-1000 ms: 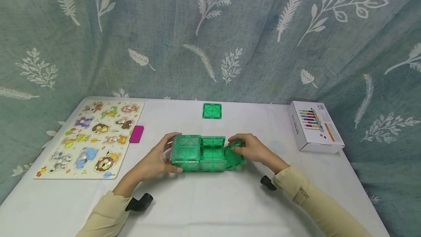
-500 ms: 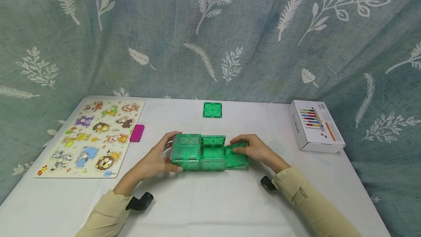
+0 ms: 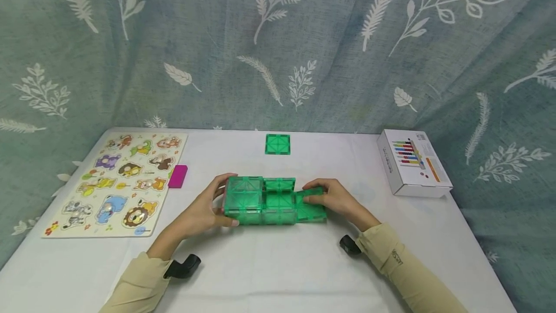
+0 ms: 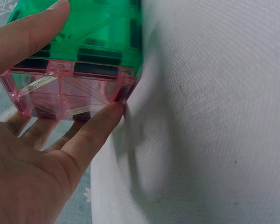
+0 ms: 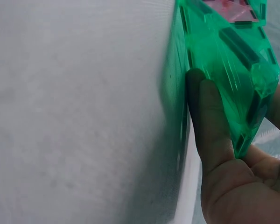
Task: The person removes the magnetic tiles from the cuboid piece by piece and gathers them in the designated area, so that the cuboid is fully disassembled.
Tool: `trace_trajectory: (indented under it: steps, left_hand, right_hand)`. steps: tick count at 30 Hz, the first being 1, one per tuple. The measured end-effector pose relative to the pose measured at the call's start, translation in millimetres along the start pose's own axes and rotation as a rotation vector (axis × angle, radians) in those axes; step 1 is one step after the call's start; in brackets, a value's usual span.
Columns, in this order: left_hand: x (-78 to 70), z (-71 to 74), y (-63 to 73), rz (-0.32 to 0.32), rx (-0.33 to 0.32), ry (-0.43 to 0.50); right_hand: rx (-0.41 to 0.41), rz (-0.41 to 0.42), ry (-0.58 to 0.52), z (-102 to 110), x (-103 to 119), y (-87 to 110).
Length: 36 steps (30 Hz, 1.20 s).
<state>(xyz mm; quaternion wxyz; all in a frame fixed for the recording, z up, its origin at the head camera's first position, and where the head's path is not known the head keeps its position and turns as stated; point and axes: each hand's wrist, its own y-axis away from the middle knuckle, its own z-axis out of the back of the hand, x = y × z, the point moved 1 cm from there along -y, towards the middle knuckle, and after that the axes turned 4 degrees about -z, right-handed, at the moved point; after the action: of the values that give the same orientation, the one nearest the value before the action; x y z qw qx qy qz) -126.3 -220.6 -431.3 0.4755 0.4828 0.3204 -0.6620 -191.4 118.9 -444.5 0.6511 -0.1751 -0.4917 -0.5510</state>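
Green see-through magnetic tiles form a long boxy structure (image 3: 280, 202) on the white table. My left hand (image 3: 208, 209) grips its left end, thumb at the near side and other fingers around behind. A pink tile (image 4: 65, 91) closes that end in the left wrist view. At the right end, my right hand (image 3: 332, 197) pinches a green square tile (image 3: 311, 211), which slopes low against the structure's edge. The right wrist view shows fingertips (image 5: 210, 95) close to the tabletop under this tile (image 5: 233, 70). The structure's left part is covered on top; its middle is open above.
A loose green square tile (image 3: 277, 144) lies behind the structure. At the left is an animal peg puzzle board (image 3: 160, 216), with a magenta block (image 3: 178, 177) at its right edge. A white box (image 3: 414, 163) stands at the back right, before a leaf-patterned curtain (image 3: 208, 95).
My right hand has lowered the tile from a steeper tilt to a flatter lie at the structure's right end. My left hand keeps its grip. The head view has shifted slightly.
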Motion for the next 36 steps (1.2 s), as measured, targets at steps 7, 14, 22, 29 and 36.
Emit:
trace_trajectory:
  steps: [7, 14, 22, 29, 36]
  left_hand:
    - [0.7, 1.1, -1.3, -0.008, 0.009, 0.007]
    - [1.3, 1.1, -2.8, -0.002, 0.009, -0.001]
    - [0.0, 0.5, -2.6, -0.005, 0.013, -0.012]
    - [0.5, 1.2, -2.6, 0.0, 0.013, -0.015]
    - [1.0, 1.7, -1.7, 0.003, 0.01, -0.019]
  right_hand:
    - [0.008, 0.009, 0.004, 0.8, -1.4, 0.6]
    - [0.004, 0.002, 0.002, 1.3, -1.0, 1.5]
    - [0.02, -0.005, -0.039, 1.8, -2.1, 3.2]
    - [0.055, 0.008, -0.056, 3.4, -6.5, 5.1]
    - [0.061, 0.033, -0.061, 4.7, -7.1, 8.8]
